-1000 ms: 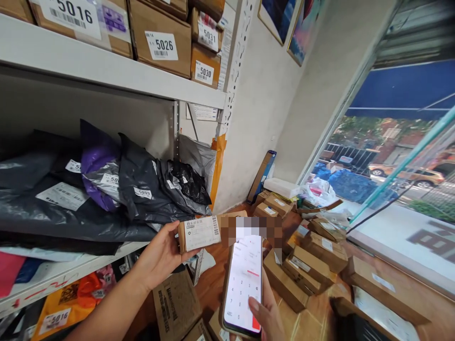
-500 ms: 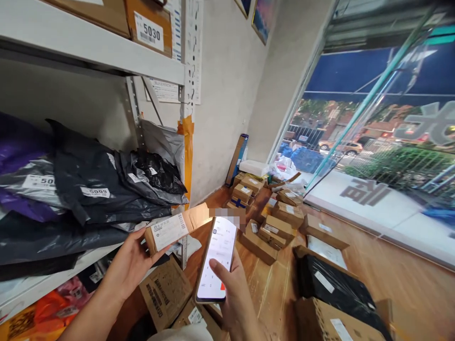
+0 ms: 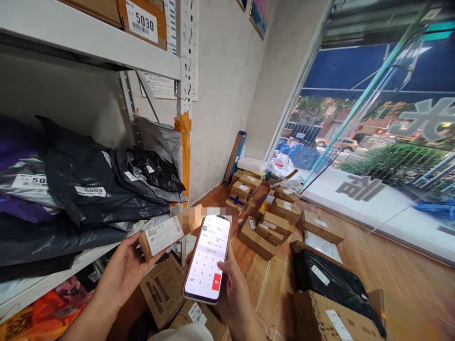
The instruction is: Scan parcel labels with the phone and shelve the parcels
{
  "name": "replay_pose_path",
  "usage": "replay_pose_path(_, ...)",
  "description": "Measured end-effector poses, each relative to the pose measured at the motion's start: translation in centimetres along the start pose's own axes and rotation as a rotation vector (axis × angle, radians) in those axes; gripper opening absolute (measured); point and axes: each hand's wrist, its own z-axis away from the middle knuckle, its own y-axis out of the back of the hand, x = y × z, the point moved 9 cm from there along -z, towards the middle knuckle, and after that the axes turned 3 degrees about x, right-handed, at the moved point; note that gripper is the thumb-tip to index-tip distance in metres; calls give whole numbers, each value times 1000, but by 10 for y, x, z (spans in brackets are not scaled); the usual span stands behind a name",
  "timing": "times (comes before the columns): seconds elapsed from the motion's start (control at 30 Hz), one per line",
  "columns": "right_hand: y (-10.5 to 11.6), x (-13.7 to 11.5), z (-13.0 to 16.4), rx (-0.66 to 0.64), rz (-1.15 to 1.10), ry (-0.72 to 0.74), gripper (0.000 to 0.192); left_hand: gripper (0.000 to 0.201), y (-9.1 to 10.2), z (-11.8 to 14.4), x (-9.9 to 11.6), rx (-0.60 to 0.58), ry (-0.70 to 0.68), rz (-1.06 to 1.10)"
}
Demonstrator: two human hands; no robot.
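Head view, and here the left hand (image 3: 124, 260) had a small box (image 3: 145, 245) gripped between thumb and fingers, its white label (image 3: 165, 234) turned up to the camera, just beside the phone (image 3: 205, 282) that the right hand (image 3: 232, 286) wrapped around! Lifting the box and bringing up a number keypad (image 3: 204, 271) looked done; the right thumb hung at the keypad's right-hand column, whether pressing or merely hovering you couldn't tell. Left over, by this judgement: the entry seemed unsubmitted, with the red key (image 3: 216, 282) showing, and the box had not been set down, neither on the shelf (image 3: 106, 45) with its black bags (image 3: 85, 173) nor among the floor parcels (image 3: 277, 227). Now the tricky bits: a pixelated patch (image 3: 209, 214) masked the phone's top edge and part of the cardboard beyond the label, the small print defied reading, the left fingers behind the box were hidden, and purple wrapping (image 3: 26, 206) was cut off at the frame's left.
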Motion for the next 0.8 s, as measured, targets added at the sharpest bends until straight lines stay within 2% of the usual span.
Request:
replay_pose_path(0.13, -2, 0, 2, 7, -44, -12, 63, 37, 3, -1, -1, 2, 6, 4)
replay_pose_path(0.27, -10, -1, 2, -37, 39, 24, 58, 37, 2, -2, -2, -9, 6, 12)
replay_pose_path(0.47, -7, -3, -5, -25, 222, 168, 73, 34, 1, -2, -2, 12, 16, 17)
replay_pose_path(0.57, -8, -1, -4, -59, 174, 133, 70, 33, 0, -2, 0, 10, 9, 23)
replay_pose_path(0.7, -2, 4, -2, 0, 66, 22, 67, 32, 1, -1, 2, 41, 17, 12)
replay_pose_path(0.8, -4, -3, -4, -5, 144, 95, 64, 31, 0, -1, 1, 53, 43, 20)
